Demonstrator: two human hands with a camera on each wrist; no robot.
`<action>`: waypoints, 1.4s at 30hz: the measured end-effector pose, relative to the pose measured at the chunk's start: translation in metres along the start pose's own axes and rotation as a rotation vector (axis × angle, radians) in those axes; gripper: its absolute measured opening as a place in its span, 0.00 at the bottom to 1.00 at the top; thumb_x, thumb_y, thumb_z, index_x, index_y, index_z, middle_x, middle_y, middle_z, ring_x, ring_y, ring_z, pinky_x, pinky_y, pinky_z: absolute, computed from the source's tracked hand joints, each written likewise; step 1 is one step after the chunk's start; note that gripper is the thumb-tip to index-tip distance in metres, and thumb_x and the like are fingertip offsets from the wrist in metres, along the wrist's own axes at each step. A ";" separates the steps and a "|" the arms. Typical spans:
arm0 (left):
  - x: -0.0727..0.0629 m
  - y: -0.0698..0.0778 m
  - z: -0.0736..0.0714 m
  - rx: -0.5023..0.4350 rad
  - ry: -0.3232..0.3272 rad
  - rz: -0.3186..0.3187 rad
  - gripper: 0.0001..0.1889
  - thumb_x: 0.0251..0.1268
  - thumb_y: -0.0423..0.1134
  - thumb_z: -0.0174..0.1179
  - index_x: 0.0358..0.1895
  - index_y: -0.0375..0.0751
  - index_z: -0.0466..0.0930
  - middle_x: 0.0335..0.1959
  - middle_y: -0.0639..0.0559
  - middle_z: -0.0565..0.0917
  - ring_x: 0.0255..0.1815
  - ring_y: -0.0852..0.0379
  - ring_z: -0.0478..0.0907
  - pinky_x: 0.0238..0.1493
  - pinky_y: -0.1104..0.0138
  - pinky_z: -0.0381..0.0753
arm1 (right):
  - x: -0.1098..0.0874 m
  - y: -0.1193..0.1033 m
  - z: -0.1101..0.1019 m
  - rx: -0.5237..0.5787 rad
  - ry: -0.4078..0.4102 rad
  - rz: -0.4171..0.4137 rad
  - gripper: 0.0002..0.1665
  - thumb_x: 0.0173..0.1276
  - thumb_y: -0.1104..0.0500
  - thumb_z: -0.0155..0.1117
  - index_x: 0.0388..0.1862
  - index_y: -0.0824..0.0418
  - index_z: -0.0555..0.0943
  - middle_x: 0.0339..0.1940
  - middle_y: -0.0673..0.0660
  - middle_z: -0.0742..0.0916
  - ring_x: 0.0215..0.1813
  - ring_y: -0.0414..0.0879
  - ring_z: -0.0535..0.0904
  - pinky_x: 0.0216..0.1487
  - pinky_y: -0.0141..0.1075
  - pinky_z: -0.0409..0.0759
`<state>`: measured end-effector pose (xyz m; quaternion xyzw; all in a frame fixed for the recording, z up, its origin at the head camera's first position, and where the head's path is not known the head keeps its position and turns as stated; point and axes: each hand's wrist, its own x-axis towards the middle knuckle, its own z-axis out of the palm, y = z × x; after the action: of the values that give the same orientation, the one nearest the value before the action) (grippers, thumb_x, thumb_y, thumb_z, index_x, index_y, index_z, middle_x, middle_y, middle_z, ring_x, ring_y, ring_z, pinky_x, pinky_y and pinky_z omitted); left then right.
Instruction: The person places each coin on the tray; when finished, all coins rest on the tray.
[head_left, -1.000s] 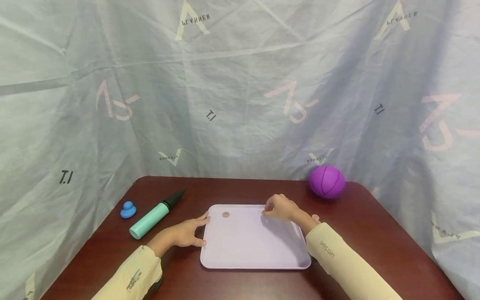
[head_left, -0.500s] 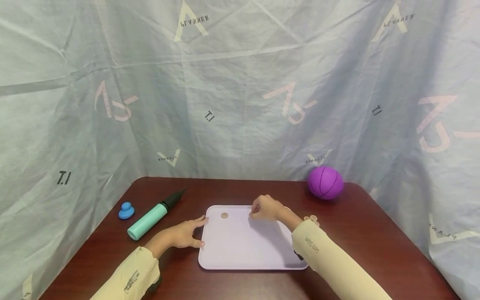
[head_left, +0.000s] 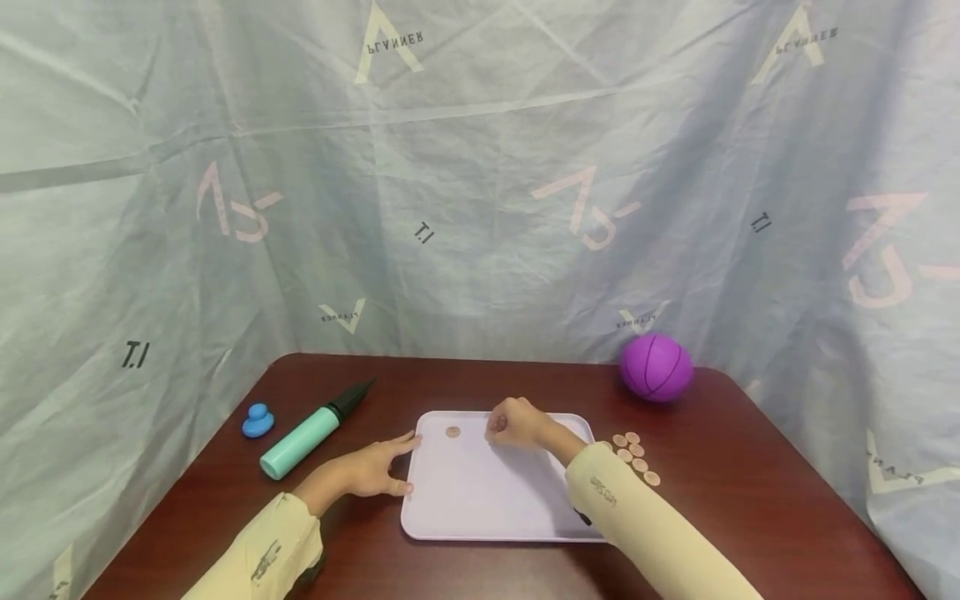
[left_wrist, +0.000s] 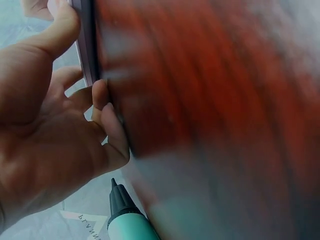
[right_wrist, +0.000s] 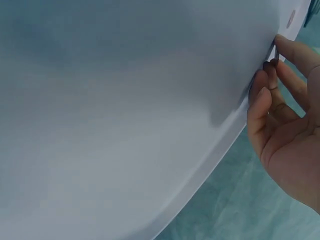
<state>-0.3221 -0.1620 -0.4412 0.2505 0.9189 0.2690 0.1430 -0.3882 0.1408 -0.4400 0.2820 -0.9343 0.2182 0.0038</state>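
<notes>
A pale lilac tray (head_left: 487, 500) lies on the table. My left hand (head_left: 369, 468) rests against the tray's left edge, thumb and fingers spread along the rim. Over the back half of the tray, my right hand (head_left: 517, 423) pinches a coin (right_wrist: 276, 53) between thumb and fingertips, close over the surface. The coin shows as a thin dark edge in the right wrist view; the hand hides it in the head view. One copper-coloured coin (head_left: 452, 432) lies flat near the tray's back left corner, left of the right hand.
Several more coins (head_left: 637, 464) lie on the dark red table (head_left: 735, 500) right of the tray, beside the right sleeve. At the left are a mint hand pump (head_left: 300, 442) and a blue duck-shaped toy (head_left: 258, 421). A purple ball (head_left: 656, 367) sits at the back right.
My right hand has moved left across the back of the tray, towards the coin lying there. More coins on the table show from behind the sleeve. The left hand stays at the tray's edge.
</notes>
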 end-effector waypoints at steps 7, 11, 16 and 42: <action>0.001 -0.002 0.000 -0.007 -0.002 0.034 0.44 0.60 0.44 0.71 0.76 0.38 0.59 0.75 0.38 0.59 0.67 0.40 0.68 0.63 0.47 0.71 | 0.010 -0.001 0.008 0.072 0.021 0.049 0.03 0.60 0.58 0.72 0.32 0.56 0.88 0.29 0.45 0.87 0.34 0.37 0.78 0.39 0.33 0.79; 0.001 -0.002 0.001 -0.019 -0.004 0.026 0.44 0.59 0.44 0.71 0.76 0.38 0.59 0.75 0.39 0.59 0.65 0.40 0.70 0.62 0.47 0.72 | 0.013 -0.005 0.010 0.084 0.044 0.048 0.03 0.59 0.58 0.73 0.32 0.57 0.88 0.30 0.46 0.88 0.35 0.38 0.80 0.40 0.34 0.79; -0.001 -0.001 0.002 -0.010 0.000 0.019 0.44 0.59 0.44 0.71 0.76 0.38 0.59 0.75 0.39 0.59 0.70 0.37 0.63 0.65 0.44 0.67 | 0.017 -0.011 0.012 0.081 0.050 0.056 0.05 0.58 0.57 0.75 0.31 0.56 0.88 0.30 0.47 0.88 0.36 0.38 0.80 0.40 0.34 0.79; 0.001 -0.001 0.002 0.030 0.002 -0.007 0.44 0.59 0.46 0.71 0.77 0.41 0.60 0.75 0.41 0.60 0.72 0.32 0.58 0.67 0.40 0.62 | 0.014 -0.005 -0.012 0.124 -0.035 0.088 0.18 0.59 0.56 0.76 0.46 0.61 0.87 0.34 0.50 0.88 0.39 0.41 0.83 0.45 0.38 0.81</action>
<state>-0.3227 -0.1620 -0.4435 0.2494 0.9239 0.2547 0.1392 -0.3989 0.1349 -0.4251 0.2442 -0.9304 0.2704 -0.0396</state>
